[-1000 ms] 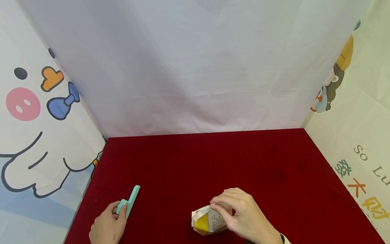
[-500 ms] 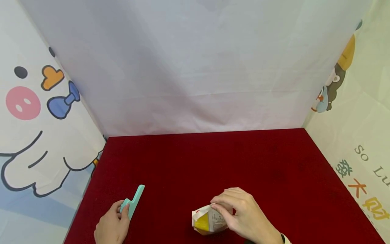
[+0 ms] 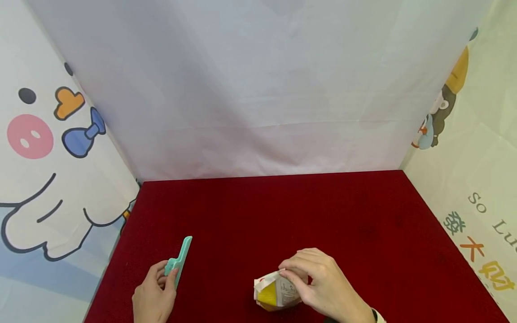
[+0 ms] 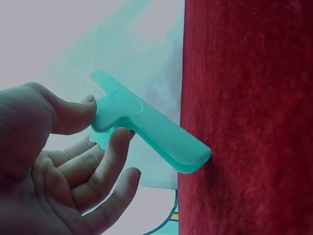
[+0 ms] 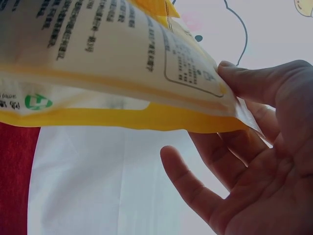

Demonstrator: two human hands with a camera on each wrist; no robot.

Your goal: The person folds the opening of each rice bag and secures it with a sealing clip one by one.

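Observation:
A turquoise bag clip (image 3: 182, 258) with a long flat bar is pinched by my left hand (image 3: 154, 291) at its scalloped grip. In the left wrist view the thumb presses one side of the clip (image 4: 156, 127) and fingers lie on the other; one end of the bar is at or just over the red cloth. My right hand (image 3: 323, 282) pinches the top edge of a yellow and white printed food bag (image 3: 274, 294). The right wrist view shows the bag (image 5: 112, 54) between thumb and fingers, with the little finger held away. The hands are apart, clip left of bag.
Dark red cloth (image 3: 262, 215) covers the table. A pale curtain (image 3: 258, 89) stands behind it. Printed cartoon sheets (image 3: 48, 179) hang along the left side, and a sheet with lettering (image 3: 464, 179) is on the right.
My left hand has moved right and slightly away from me with the clip, whose angle has shifted a little. The right hand and the bag have stayed in place.

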